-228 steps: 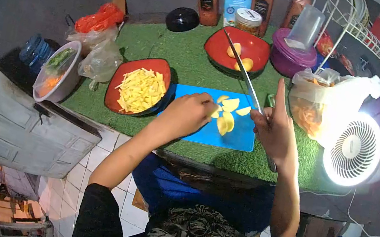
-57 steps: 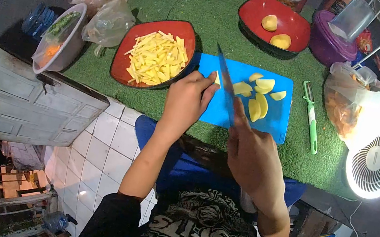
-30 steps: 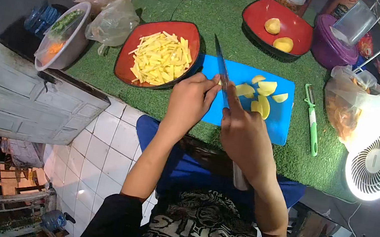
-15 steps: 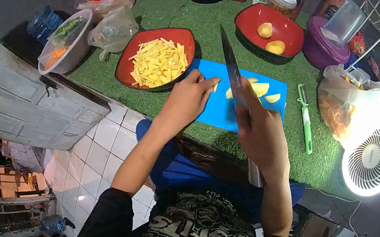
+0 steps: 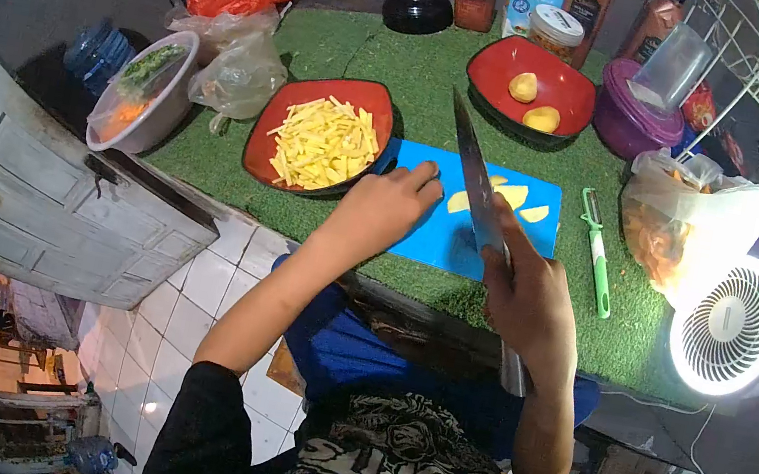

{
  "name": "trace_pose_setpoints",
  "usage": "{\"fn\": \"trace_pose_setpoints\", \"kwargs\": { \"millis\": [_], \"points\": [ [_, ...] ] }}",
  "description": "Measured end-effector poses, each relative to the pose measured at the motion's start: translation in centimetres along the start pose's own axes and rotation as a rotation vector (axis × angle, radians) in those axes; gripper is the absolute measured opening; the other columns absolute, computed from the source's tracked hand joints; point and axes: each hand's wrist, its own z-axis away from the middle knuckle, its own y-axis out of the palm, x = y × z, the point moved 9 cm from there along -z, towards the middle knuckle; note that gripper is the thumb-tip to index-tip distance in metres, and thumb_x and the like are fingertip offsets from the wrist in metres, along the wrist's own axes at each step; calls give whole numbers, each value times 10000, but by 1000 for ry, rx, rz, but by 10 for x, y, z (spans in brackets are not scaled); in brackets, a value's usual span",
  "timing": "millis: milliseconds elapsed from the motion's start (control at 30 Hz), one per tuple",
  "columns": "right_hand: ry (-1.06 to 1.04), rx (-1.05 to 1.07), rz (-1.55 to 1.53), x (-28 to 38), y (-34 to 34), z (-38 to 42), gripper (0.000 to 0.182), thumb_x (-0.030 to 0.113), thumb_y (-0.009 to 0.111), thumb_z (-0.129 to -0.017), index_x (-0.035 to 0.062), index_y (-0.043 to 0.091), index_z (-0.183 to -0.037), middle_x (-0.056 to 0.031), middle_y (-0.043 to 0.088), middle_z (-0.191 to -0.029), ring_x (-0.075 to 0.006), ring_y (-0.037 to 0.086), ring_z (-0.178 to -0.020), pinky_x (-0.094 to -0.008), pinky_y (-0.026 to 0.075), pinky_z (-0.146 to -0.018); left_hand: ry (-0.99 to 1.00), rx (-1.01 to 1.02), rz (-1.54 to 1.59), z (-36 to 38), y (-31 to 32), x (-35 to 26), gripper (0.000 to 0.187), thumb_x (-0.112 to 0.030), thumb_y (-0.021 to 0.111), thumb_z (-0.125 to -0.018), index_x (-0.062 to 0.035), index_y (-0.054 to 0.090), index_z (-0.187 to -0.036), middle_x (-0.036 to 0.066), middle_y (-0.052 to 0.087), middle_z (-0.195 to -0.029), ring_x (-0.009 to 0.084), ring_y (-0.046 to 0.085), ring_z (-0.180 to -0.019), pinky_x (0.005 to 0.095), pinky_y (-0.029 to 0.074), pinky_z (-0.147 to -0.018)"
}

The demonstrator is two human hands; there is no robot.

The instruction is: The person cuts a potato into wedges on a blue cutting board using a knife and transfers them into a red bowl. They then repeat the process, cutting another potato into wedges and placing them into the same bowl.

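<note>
My right hand (image 5: 534, 310) is closed round a large knife (image 5: 475, 168), whose blade points up and away over the blue cutting board (image 5: 438, 249). My left hand (image 5: 391, 201) rests over the board's left part, its fingers bent together; whatever lies under the fingertips is hidden. Several pale yellow potato slices (image 5: 511, 196) lie on the board beside and behind the blade. Left of the board, a red bowl (image 5: 258, 136) holds a heap of cut potato sticks (image 5: 323, 144). Behind the board, another red bowl (image 5: 579, 84) holds two peeled potatoes (image 5: 541, 118).
A green-handled peeler (image 5: 601, 266) lies right of the board, near a plastic bag of peelings (image 5: 657, 220) and a lit round fan (image 5: 728, 319). A tub of vegetables (image 5: 184, 91) and plastic bags (image 5: 240, 75) stand left. Behind are a purple container (image 5: 624, 118), bottles and a black lid (image 5: 417, 10).
My left hand has moved right over the board, and its fingers sit lower. The knife stays in my right hand, a little lower in view. The whole view has shifted slightly.
</note>
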Motion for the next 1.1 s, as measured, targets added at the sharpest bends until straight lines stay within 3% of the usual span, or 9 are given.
{"fn": "trace_pose_setpoints", "kwargs": {
  "millis": [133, 167, 267, 400, 500, 600, 700, 833, 1100],
  "points": [
    [75, 62, -48, -4, 6, -1, 549, 74, 586, -954, 79, 433, -1481, -317, 665, -1034, -526, 623, -967, -548, 508, -796, -119, -25, 80, 7, -10, -2, 209, -135, 656, -923, -50, 589, -1101, 140, 651, -1045, 342, 692, -837, 444, 572, -656],
    [1, 30, -20, -3, 8, -3, 558, 86, 605, -952, 94, 446, -1488, -281, 670, -946, -471, 654, -881, -513, 510, -745, -119, -29, 77, 10, -22, -7, 209, -135, 656, -923, -50, 589, -1101, 140, 651, -1045, 342, 692, -837, 444, 572, -656],
    [-67, 41, 42, 15, 16, -14, 577, 97, 628, -948, 110, 450, -1496, -256, 667, -906, -424, 675, -840, -484, 508, -719, -106, -333, 207, 26, -85, -1, 273, -82, 692, -867, -73, 601, -1124, 115, 650, -989, 324, 698, -822, 436, 572, -652],
    [-209, 136, 101, 47, 39, -34, 610, 93, 624, -926, 98, 415, -1499, -252, 633, -940, -457, 645, -851, -521, 509, -764, -386, -409, 75, 53, -119, 58, 463, 63, 689, -806, -70, 653, -1248, 165, 648, -1188, 350, 681, -1004, 413, 557, -863],
    [-381, 142, 197, 65, 59, -44, 587, 76, 615, -905, 78, 450, -1468, -258, 599, -993, -456, 654, -798, -532, 537, -761, -381, -565, -40, 66, -140, 81, 590, 109, 673, -761, -87, 631, -1316, 165, 615, -1299, 364, 649, -1115, 428, 542, -917],
    [-388, 213, 283, 73, 83, -55, 520, 77, 632, -889, 89, 543, -1401, -214, 600, -971, -358, 690, -790, -434, 585, -703, -162, -312, 10, 62, -128, 69, 770, 118, 680, -674, -138, 590, -1394, 139, 566, -1436, 358, 537, -1332, 457, 458, -1040],
    [-458, 212, 301, 85, 92, -57, 514, 93, 644, -884, 96, 553, -1390, -188, 603, -963, -328, 696, -792, -409, 593, -714, -113, -162, -44, 54, -117, 62, 738, 83, 681, -714, -159, 586, -1405, 101, 543, -1480, 318, 517, -1367, 465, 410, -1072],
    [-497, 199, 326, 90, 97, -62, 531, 109, 661, -871, 91, 552, -1391, -171, 604, -959, -309, 698, -811, -396, 592, -731, -99, -203, -100, 53, -108, 67, 493, -91, 604, -858, -131, 626, -1349, 71, 608, -1406, 270, 553, -1326, 449, 414, -1037],
    [-611, 79, 394, 95, 98, -66, 498, 75, 643, -842, 47, 607, -1339, -140, 604, -938, -251, 660, -839, -325, 580, -754, -43, -330, -162, 62, -116, 70, 336, -127, 622, -830, -54, 681, -1153, 110, 685, -1203, 295, 648, -1138, 426, 481, -959]
  ]
}}
